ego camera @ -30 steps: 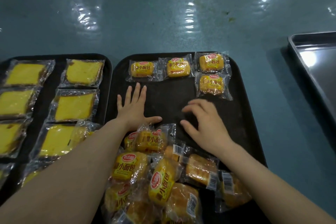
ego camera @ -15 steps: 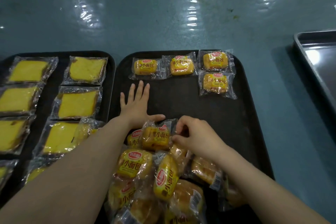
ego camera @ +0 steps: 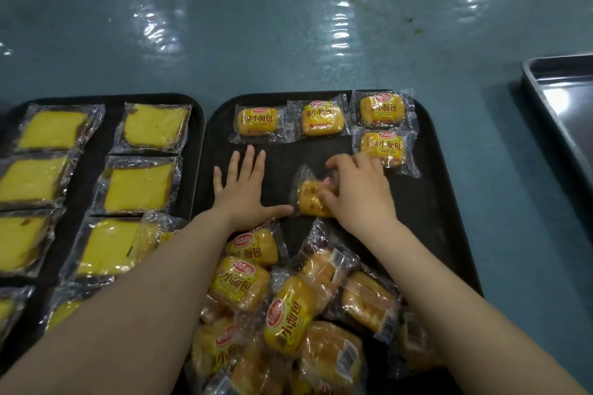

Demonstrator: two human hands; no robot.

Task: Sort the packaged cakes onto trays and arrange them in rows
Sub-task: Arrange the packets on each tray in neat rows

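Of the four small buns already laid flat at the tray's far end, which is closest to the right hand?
The small bun alone in the second row, at the far right, under the corner bun; the right hand reaches its near edge.

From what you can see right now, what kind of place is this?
Probably a food packing or sorting station, not a home kitchen. Black trays hold many sealed small buns and yellow cake slices, a metal tray waits at the right, and the table has a wipeable plastic cover.

4 wrapped yellow buns (ego camera: 322, 118) line the black tray's (ego camera: 430, 202) far edge; a loose heap (ego camera: 288, 308) fills its near half.
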